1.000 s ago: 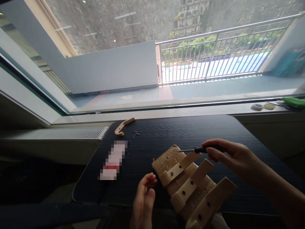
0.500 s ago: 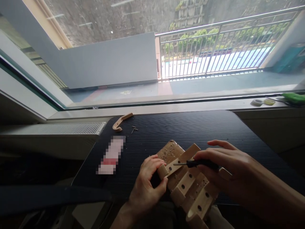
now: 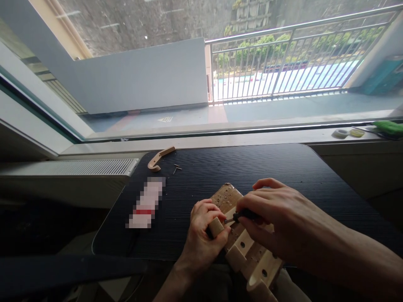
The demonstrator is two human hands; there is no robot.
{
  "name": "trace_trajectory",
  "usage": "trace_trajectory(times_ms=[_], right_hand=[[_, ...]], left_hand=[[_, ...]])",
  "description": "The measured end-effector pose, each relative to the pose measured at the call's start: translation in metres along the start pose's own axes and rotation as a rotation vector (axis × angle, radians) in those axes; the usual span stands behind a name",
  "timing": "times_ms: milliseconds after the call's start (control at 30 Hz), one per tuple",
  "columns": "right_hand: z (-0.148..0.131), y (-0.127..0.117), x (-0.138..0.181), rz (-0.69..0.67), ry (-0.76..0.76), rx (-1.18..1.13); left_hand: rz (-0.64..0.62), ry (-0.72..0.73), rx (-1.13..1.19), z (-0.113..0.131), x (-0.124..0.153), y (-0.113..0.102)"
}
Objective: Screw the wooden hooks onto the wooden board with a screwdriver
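Observation:
A wooden rack with several hook pieces screwed to a board lies tilted at the near edge of the black table. My left hand is closed around the end of the nearest-left hook piece. My right hand grips a small black-handled screwdriver, its tip pointing left at that hook piece by my left fingers. A loose wooden hook and a few small screws lie at the table's far left.
A blurred pink-white packet lies left of the rack. A window sill runs behind the table with tape rolls and a green object at the right. A white radiator grille sits to the left.
My left hand rose and closed on the hook piece of the rack. My right hand brought the screwdriver down and left until its tip met that piece.

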State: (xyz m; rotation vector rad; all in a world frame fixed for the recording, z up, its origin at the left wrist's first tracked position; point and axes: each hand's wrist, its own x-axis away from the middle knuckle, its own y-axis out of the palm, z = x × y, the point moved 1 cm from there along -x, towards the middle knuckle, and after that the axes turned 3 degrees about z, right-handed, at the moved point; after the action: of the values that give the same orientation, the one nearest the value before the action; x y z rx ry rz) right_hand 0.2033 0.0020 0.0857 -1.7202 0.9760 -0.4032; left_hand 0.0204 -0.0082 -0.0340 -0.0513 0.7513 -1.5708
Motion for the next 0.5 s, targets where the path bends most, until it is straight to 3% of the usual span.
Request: trace_trajectory(times_ms=[367,500], right_hand=[[-0.002,-0.001,-0.011,-0.058,-0.038,-0.005],[-0.004,-0.004,-0.02,-0.135,-0.092,-0.011]], left_hand=[[0.067,0.051,0.058,-0.001,0.004,0.007],[0.074,0.049,0.081,-0.002,0.002,0.007]])
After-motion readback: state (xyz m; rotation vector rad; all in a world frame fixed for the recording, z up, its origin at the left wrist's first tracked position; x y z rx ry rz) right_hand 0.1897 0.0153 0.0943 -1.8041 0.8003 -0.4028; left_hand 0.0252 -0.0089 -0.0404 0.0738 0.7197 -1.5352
